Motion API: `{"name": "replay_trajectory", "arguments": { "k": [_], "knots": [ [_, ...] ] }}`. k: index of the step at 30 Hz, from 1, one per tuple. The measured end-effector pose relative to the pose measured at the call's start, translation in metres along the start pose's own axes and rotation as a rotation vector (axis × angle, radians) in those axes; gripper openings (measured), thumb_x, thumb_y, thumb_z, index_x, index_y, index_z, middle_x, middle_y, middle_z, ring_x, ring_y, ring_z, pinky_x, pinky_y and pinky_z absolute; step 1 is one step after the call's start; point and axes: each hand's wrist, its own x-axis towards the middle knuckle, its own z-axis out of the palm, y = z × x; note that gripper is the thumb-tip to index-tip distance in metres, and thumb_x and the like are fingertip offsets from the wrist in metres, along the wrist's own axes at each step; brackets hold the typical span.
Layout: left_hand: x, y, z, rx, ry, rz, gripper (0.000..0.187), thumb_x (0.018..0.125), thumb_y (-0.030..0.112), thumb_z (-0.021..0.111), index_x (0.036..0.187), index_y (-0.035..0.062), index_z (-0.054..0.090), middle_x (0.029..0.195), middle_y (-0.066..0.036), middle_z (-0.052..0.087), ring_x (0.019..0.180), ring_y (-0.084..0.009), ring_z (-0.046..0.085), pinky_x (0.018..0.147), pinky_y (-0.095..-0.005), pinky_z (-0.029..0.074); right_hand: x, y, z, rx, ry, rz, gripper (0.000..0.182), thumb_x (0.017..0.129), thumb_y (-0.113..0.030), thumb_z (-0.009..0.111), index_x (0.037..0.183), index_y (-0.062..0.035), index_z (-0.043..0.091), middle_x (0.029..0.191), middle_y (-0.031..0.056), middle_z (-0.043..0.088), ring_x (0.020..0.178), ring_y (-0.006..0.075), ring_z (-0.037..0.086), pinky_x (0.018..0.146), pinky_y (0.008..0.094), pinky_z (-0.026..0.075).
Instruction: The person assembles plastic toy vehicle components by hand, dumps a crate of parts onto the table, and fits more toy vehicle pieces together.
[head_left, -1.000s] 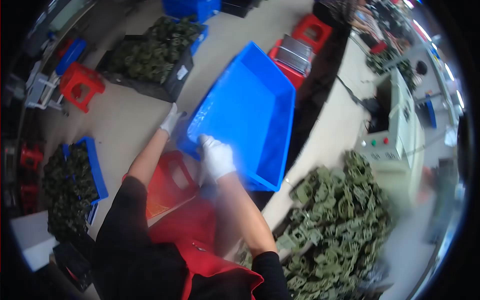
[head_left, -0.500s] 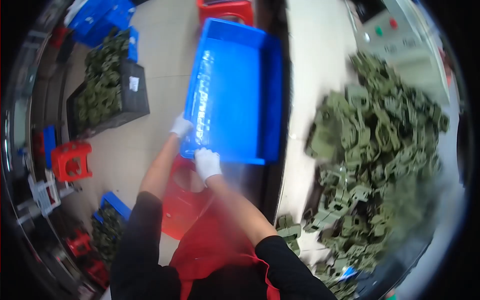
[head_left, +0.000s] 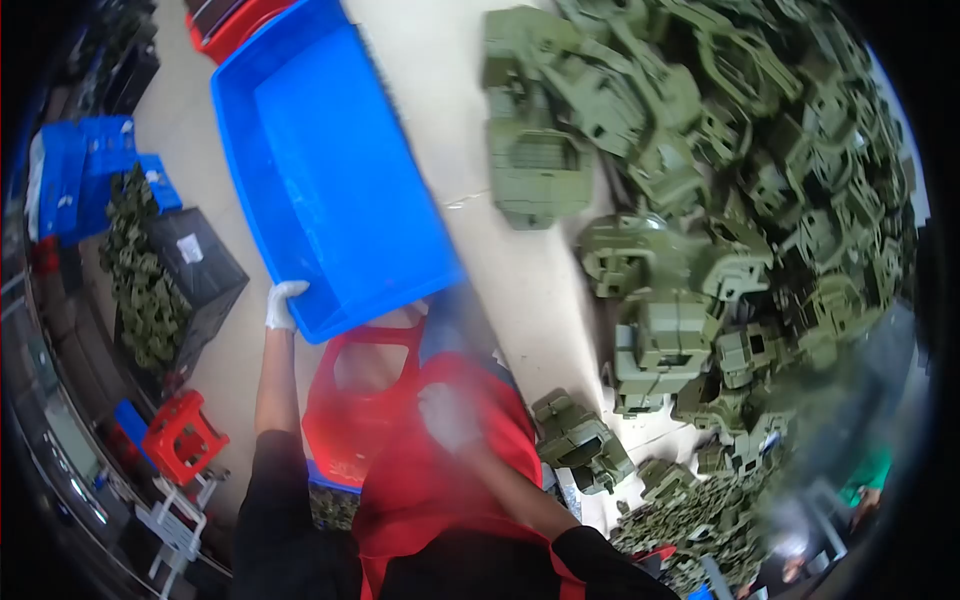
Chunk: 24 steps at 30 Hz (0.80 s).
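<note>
A large blue plastic bin lies before me with its inside bare. My left hand, in a white glove, is closed over the near left corner of its rim. My right hand, also gloved, is off the bin, in front of my red apron. Motion smears its fingers, so I cannot see whether they are open. Beneath the near end of the bin is a red plastic stool. To the right, a big heap of olive-green moulded plastic parts rests on a pale table.
On the left stands a dark crate heaped with green parts, beside blue bins. A small red stool is lower left. Another red stool is at the bin's far end. Part of another person shows at lower right.
My right hand has let go of the bin's near rim and drawn back toward my apron. My left hand stays on the bin. The view has turned toward the green heap.
</note>
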Motion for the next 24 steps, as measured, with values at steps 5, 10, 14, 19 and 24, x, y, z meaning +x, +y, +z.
{"name": "replay_trajectory", "arguments": {
  "k": [5,10,14,19,24],
  "knots": [
    [0.051,-0.003,-0.011,0.116,0.177,0.012,0.053,0.076,0.026,0.074,0.118,-0.0030,0.060,0.108,-0.016,0.065,0.093,-0.0285,0.063,0.086,-0.0408,0.051,-0.023,0.017,-0.010,0.178,0.136,0.184,0.026,0.090,-0.028,0.052,0.107,-0.0132,0.066,0.110,0.0090,0.063,0.103,0.0278,0.061,0.088,0.0427,0.048],
    [0.159,0.004,-0.034,0.620,0.679,0.164,0.062,0.077,0.049,0.076,0.109,-0.0033,0.064,0.094,-0.012,0.067,0.077,-0.0216,0.063,0.070,-0.0385,0.052,-0.043,0.074,0.025,0.262,0.154,0.267,0.031,0.091,-0.028,0.048,0.095,-0.0059,0.070,0.099,0.0146,0.068,0.095,0.0329,0.062,0.087,0.0443,0.048],
    [0.091,0.002,0.008,0.872,0.620,0.352,0.086,0.076,0.062,0.067,0.130,-0.0032,0.051,0.123,-0.025,0.059,0.111,-0.0364,0.060,0.095,-0.0440,0.047,-0.114,0.114,0.048,0.359,0.421,0.336,0.033,0.092,-0.029,0.047,0.090,-0.0044,0.069,0.095,0.0141,0.068,0.095,0.0321,0.063,0.088,0.0429,0.048],
    [-0.162,-0.128,0.205,1.384,-0.114,0.764,0.047,0.089,0.032,0.060,0.118,-0.0053,0.058,0.115,-0.024,0.061,0.106,-0.0374,0.059,0.097,-0.0425,0.043,-0.205,0.170,0.113,0.433,0.474,0.637,0.036,0.089,-0.040,0.056,0.113,-0.0137,0.067,0.113,0.0141,0.066,0.104,0.0340,0.062,0.092,0.0412,0.048],
    [-0.229,-0.347,0.226,2.314,-1.409,0.433,0.054,0.089,0.049,0.040,0.111,0.0064,0.065,0.112,-0.020,0.065,0.104,-0.0363,0.062,0.094,-0.0454,0.046,-0.308,0.171,0.111,0.707,0.742,0.797,0.036,0.090,-0.034,0.059,0.113,-0.0079,0.067,0.111,0.0174,0.066,0.103,0.0346,0.062,0.093,0.0403,0.048]
  ]
}}
